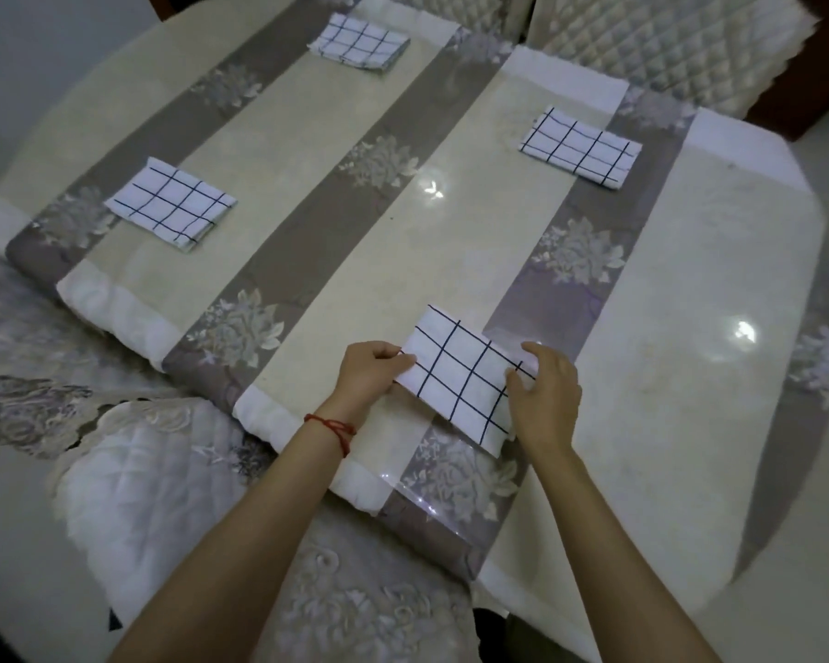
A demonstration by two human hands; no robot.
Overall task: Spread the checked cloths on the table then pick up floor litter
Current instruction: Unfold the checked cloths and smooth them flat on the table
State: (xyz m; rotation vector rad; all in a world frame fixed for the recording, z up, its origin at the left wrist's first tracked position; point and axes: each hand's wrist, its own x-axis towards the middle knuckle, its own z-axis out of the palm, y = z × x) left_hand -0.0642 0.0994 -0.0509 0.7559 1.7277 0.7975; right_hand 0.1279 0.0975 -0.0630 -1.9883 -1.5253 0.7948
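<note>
Several folded white cloths with dark checks lie on the table (307,193). The nearest checked cloth (460,380) sits at the table's near edge between my hands. My left hand (372,373) pinches its left edge with thumb and fingers. My right hand (544,399) grips its right edge, fingers curled over the fabric. A second folded cloth (171,208) lies at the left, a third cloth (360,40) at the far side, and a fourth cloth (580,148) at the right.
The table wears a beige and grey striped cover with floral patches under shiny clear plastic. A quilted chair (652,45) stands at the far side. Another embroidered padded chair (130,480) is at the near left. Pale floor (824,150) shows at the right.
</note>
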